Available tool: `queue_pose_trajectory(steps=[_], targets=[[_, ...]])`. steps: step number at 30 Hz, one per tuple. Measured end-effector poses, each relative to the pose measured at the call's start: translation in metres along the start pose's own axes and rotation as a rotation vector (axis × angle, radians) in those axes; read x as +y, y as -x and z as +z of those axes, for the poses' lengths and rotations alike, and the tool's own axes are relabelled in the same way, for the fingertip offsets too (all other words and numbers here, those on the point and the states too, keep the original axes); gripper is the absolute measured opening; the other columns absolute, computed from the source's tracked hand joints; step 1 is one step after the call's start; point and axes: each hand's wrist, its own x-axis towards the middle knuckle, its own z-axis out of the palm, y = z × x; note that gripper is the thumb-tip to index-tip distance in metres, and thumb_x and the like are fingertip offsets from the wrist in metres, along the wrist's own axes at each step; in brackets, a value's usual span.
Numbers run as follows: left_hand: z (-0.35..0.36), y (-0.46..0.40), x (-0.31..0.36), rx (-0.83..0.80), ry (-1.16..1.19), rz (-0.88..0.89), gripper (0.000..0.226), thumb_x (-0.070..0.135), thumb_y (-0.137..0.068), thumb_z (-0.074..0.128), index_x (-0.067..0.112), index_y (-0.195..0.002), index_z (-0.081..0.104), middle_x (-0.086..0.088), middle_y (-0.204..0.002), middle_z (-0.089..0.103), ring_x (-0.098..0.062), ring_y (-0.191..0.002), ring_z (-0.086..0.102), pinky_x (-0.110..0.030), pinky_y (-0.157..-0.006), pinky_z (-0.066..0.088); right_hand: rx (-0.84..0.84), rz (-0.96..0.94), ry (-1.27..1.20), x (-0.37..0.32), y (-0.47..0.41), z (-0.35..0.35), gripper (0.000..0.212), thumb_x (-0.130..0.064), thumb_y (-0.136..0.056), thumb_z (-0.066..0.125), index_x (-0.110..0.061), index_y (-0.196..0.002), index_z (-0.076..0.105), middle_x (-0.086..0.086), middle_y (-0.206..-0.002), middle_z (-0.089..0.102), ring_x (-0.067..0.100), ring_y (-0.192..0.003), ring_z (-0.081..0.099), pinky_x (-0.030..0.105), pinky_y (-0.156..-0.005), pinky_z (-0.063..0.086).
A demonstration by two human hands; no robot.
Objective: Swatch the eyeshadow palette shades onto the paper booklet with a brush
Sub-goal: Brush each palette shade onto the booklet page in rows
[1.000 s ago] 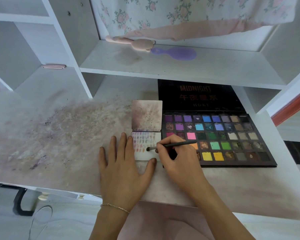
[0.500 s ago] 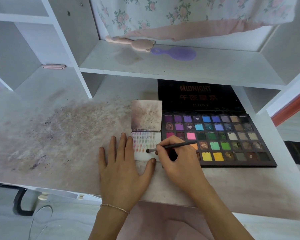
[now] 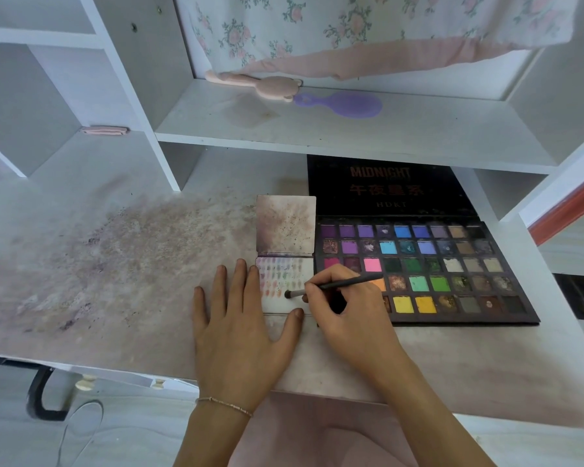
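White shelving frames a stained tabletop (image 3: 115,264) smudged with purple and brown powder. On it, near the front edge, lies the paper booklet (image 3: 285,254), opened flat: its upper page is mottled brown, its lower page carries rows of small colour swatches along the top and left. The brush (image 3: 331,285), thin and dark, lies almost level, its bristle tip touching the lower page just below the swatch rows. The right hand (image 3: 348,311) pinches the brush handle between thumb and fingers, its heel near the palette's front-left corner. The left hand (image 3: 240,328) lies flat with fingers spread, its index finger and thumb resting on the left and bottom edges of the lower page; a thin bracelet (image 3: 225,403) circles the wrist.

Touching the booklet's right side, the eyeshadow palette (image 3: 452,264) sits open, with 5 rows of purple, blue, green, yellow and brown pans, and its black lid (image 3: 388,187) tilted back under the shelf (image 3: 317,136). On that shelf rest a pink hairbrush (image 3: 267,85) and a purple hairbrush (image 3: 344,103), below a hanging floral cloth (image 3: 351,25).
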Motion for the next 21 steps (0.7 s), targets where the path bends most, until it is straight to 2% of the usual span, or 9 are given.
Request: queue_pose_trajectory(steps=[2, 5, 7, 9, 11, 13, 18, 21], targets=[[0.000, 0.000, -0.001, 0.005, 0.003, 0.002, 0.090, 0.071, -0.072, 0.011, 0.018, -0.144, 0.023, 0.000, -0.152, 0.020, -0.020, -0.142, 0.007, -0.041, -0.112, -0.005, 0.035, -0.016, -0.035, 0.000, 0.000, -0.001, 0.003, -0.016, -0.086, 0.058, -0.018, -0.083, 0.059, 0.000, -0.078, 0.063, 0.016, -0.076, 0.060, 0.038, -0.070, 0.051], [-0.001, -0.001, -0.002, 0.009, 0.017, 0.006, 0.090, 0.072, -0.072, 0.015, 0.017, -0.142, 0.027, -0.001, -0.151, 0.024, -0.021, -0.141, 0.011, -0.040, -0.112, -0.002, 0.162, -0.075, -0.045, 0.000, 0.002, -0.002, 0.012, -0.019, -0.083, 0.055, -0.013, -0.088, 0.064, -0.005, -0.079, 0.061, 0.008, -0.079, 0.056, 0.019, -0.070, 0.047], [-0.001, -0.001, -0.002, 0.014, 0.032, 0.008, 0.090, 0.072, -0.071, 0.017, 0.017, -0.141, 0.030, -0.001, -0.150, 0.026, -0.021, -0.141, 0.014, -0.040, -0.112, 0.000, 0.206, -0.133, -0.033, 0.001, 0.004, -0.005, 0.019, -0.021, -0.084, 0.053, -0.010, -0.092, 0.066, -0.011, -0.081, 0.058, 0.005, -0.081, 0.054, 0.013, -0.072, 0.044], [0.000, -0.001, -0.003, 0.018, 0.034, 0.007, 0.089, 0.071, -0.071, 0.019, 0.016, -0.140, 0.032, -0.002, -0.149, 0.029, -0.022, -0.140, 0.016, -0.041, -0.113, 0.002, 0.229, -0.167, -0.032, 0.004, 0.008, -0.011, 0.025, -0.024, -0.084, 0.048, -0.010, -0.093, 0.066, -0.018, -0.083, 0.055, 0.004, -0.080, 0.053, 0.012, -0.071, 0.043], [0.000, -0.001, -0.004, 0.022, 0.031, 0.010, 0.088, 0.071, -0.072, 0.021, 0.015, -0.139, 0.035, -0.003, -0.148, 0.031, -0.023, -0.140, 0.019, -0.043, -0.113, 0.005, 0.245, -0.147, -0.046, 0.009, 0.012, -0.020, 0.022, -0.023, -0.085, 0.047, -0.014, -0.093, 0.065, -0.021, -0.084, 0.054, 0.003, -0.078, 0.053, 0.012, -0.067, 0.042], [-0.001, -0.001, -0.004, 0.022, 0.026, 0.010, 0.088, 0.070, -0.072, 0.021, 0.014, -0.138, 0.036, -0.004, -0.147, 0.032, -0.024, -0.139, 0.020, -0.044, -0.113, 0.007, 0.264, -0.115, -0.063, 0.015, 0.017, -0.030, 0.014, -0.016, -0.085, 0.050, -0.020, -0.092, 0.062, -0.016, -0.084, 0.056, 0.004, -0.076, 0.054, 0.011, -0.066, 0.042], [-0.001, -0.001, -0.003, 0.018, 0.026, -0.002, 0.091, 0.071, -0.069, 0.019, 0.015, -0.139, 0.035, -0.003, -0.149, 0.030, -0.023, -0.140, 0.018, -0.043, -0.113, 0.005, 0.339, -0.024, -0.057, 0.028, 0.031, -0.056, 0.023, -0.014, -0.082, 0.049, -0.035, -0.090, 0.054, -0.014, -0.087, 0.058, -0.001, -0.080, 0.055, 0.006, -0.065, 0.043], [-0.002, -0.002, -0.002, 0.016, 0.013, -0.001, 0.092, 0.071, -0.069, 0.018, 0.015, -0.139, 0.035, -0.003, -0.149, 0.030, -0.024, -0.140, 0.019, -0.043, -0.113, 0.006, 0.393, 0.040, -0.042, 0.037, 0.036, -0.067, 0.027, -0.010, -0.086, 0.050, -0.037, -0.086, 0.050, -0.014, -0.084, 0.056, -0.008, -0.080, 0.055, 0.003, -0.063, 0.042]])
